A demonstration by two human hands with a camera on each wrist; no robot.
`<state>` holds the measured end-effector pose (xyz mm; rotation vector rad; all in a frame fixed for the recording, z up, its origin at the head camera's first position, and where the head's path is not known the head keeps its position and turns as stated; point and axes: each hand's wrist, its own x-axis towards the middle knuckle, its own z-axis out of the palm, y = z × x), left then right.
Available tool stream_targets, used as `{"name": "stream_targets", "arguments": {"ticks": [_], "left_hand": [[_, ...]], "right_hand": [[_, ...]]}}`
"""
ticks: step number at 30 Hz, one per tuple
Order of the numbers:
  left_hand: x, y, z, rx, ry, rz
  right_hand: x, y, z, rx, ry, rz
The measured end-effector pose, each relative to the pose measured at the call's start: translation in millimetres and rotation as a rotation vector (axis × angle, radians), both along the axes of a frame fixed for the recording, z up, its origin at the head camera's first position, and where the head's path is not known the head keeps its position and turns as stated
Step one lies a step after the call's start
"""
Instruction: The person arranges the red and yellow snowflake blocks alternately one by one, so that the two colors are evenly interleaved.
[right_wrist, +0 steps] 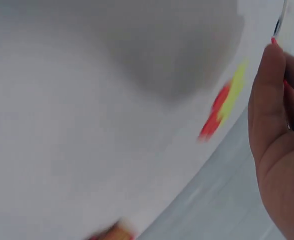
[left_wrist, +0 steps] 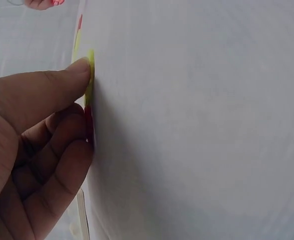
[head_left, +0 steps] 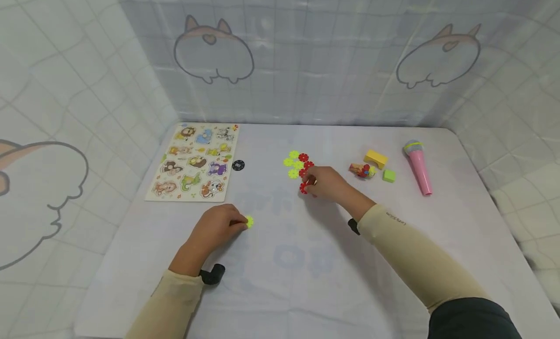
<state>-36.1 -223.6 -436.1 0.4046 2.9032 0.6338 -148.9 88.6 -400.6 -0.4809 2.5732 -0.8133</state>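
With the left hand point(head_left: 216, 227) pinching a yellow flower piece point(head_left: 249, 222) on the table point(head_left: 306, 280) and the right hand point(head_left: 325, 182) gripping a red flower piece point(head_left: 304, 187) beside the flower cluster point(head_left: 299, 164), gathering seems underway, likely needing clean lifts.

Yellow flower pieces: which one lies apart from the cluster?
The yellow flower piece pinched by the left hand, well in front of the red-and-yellow cluster.

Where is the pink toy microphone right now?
In the head view the pink toy microphone lies on the table's far right, just right of the green block and yellow block, beyond both hands.
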Motion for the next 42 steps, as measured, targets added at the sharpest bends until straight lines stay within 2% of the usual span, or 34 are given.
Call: {"name": "stream_targets", "arguments": {"ticks": [5,9,14,17,26,30,34,37,42], "left_hand": [[-1.8,2.2,2.0,-0.014,-0.014,0.0],[-4.2,2.9,2.9,-0.017,-0.027,-0.001],[-6.7,2.5,4.6,-0.005,-0.04,0.006],[-8.5,3.0,5.1,0.012,-0.054,0.008],[-10.2,1.6,5.2,0.039,-0.095,0.001],[-12.5,1.6,6.5,0.039,-0.106,-0.015],[-14.4,3.7,9.1,0.05,-0.143,-0.015],[-15.1,6.1,11.1,0.043,-0.151,-0.005],[-18.1,14.6,13.1,0.047,-0.097,-0.007]], "right_hand": [[29.9,-41.6,-11.1,0.006,-0.028,0.129],[50.6,-72.2,-16.5,0.016,-0.021,0.178],[59.7,-96.9,-20.0,0.033,0.035,0.206],[59.2,-102.4,-21.7,0.049,0.076,0.216],[59.9,-111.2,-25.4,0.058,0.114,0.233],[59.6,-111.3,-25.1,0.052,0.102,0.221],[56.1,-103.4,-23.4,0.021,0.07,0.167],[45.2,-92.8,-21.7,-0.001,0.065,0.109],[9.3,-68.6,-14.0,-0.009,0.094,-0.01]]}}
